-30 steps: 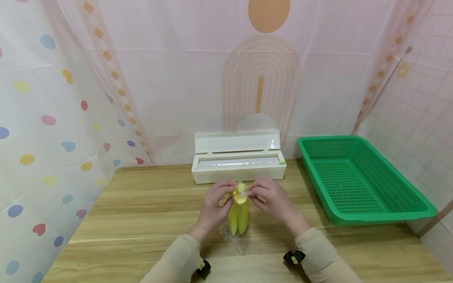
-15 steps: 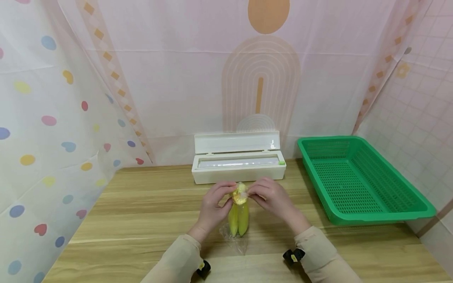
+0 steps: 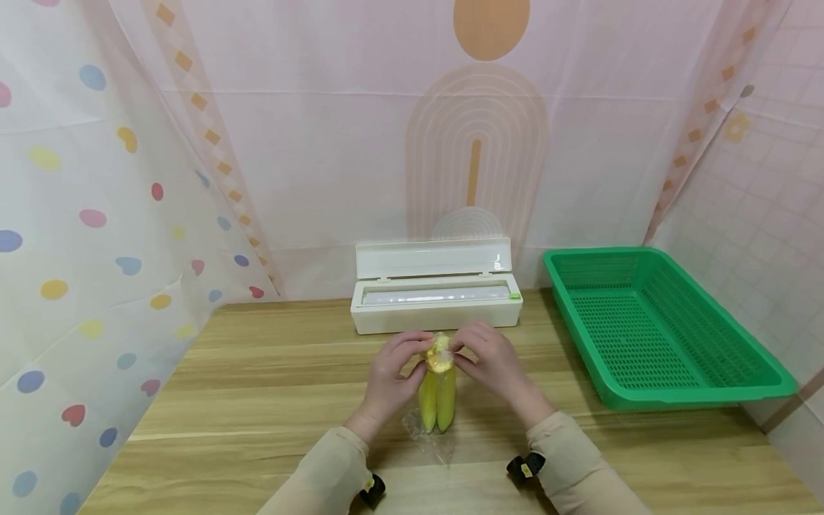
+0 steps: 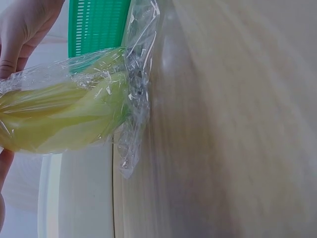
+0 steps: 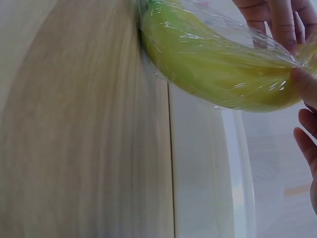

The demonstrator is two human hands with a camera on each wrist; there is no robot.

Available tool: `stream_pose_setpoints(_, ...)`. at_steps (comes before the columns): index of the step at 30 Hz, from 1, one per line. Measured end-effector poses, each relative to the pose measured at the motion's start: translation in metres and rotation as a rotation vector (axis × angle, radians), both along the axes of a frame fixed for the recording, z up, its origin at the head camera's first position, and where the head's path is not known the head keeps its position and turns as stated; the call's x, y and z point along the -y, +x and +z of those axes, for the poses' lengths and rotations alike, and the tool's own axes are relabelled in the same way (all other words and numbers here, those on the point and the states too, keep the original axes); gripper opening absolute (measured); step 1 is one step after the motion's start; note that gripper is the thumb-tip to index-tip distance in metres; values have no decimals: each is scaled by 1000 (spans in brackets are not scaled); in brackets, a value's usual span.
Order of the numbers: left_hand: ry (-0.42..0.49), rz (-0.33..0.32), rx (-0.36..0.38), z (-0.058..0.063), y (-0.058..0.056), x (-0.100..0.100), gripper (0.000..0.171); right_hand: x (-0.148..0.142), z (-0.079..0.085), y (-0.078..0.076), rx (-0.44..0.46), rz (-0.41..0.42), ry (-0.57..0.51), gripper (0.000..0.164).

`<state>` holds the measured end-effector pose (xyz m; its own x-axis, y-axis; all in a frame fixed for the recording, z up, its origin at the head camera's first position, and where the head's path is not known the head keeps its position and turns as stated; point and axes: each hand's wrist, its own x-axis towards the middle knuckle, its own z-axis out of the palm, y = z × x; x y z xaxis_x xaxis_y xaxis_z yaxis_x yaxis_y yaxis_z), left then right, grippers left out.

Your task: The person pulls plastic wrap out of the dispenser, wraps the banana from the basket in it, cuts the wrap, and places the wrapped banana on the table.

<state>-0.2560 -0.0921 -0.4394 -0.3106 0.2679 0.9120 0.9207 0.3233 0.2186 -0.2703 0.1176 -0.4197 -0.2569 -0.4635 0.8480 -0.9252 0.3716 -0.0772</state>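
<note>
Bananas (image 3: 437, 400) wrapped in clear cling film (image 3: 430, 438) stand on the table, stem end up, in the head view. The loose film crumples round their lower tips; the left wrist view shows the bananas (image 4: 64, 119) with film (image 4: 136, 84) bunched against the wood. My left hand (image 3: 395, 372) grips the stem end from the left, thumb below and fingers above. From the right, my right hand (image 3: 489, 361) pinches the film at the stem end. In the right wrist view its fingertips (image 5: 303, 82) touch the gathered film beside the bananas (image 5: 213, 69).
Behind the hands stands a white cling film dispenser (image 3: 438, 316), its lid (image 3: 434, 259) raised and a roll inside. A green plastic basket (image 3: 634, 343) stands at the table's right side. Patterned curtains surround the wooden table (image 3: 257, 400) at the back and sides.
The right hand's fingers have shifted slightly at the stem end, and its wrist has moved a little to the left. The left hand keeps its hold; the bananas stay in place.
</note>
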Motion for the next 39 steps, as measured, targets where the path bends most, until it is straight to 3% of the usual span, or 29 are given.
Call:
stream_pose_setpoints(5,-9,1,-2,0,0,0,39,0,-1,0,-22,-22,-12,38)
stream_pose_setpoints(9,-14,7,1,1,0,0,39,-1,1,1,-47,6,-28,36)
stream_pose_setpoints(14,-14,5,-3,1,-1,-1,38,-1,3,-2,-99,52,-50,4)
stream_pose_setpoints(19,0,-4,-19,1,-2,-2,38,2,3,-3,-169,70,-73,23)
stream_pose_setpoints(23,9,-9,-26,1,-2,-3,38,3,3,-4,-196,95,-90,14)
stream_pose_setpoints(30,11,-8,-25,1,-3,-3,37,1,3,-2,-126,49,-70,8)
stream_pose_setpoints(35,18,9,-10,-2,-4,0,38,-2,4,-1,-64,34,-57,28)
stream_pose_setpoints(39,20,8,7,-3,-4,1,39,-7,2,-2,-13,33,-58,23)
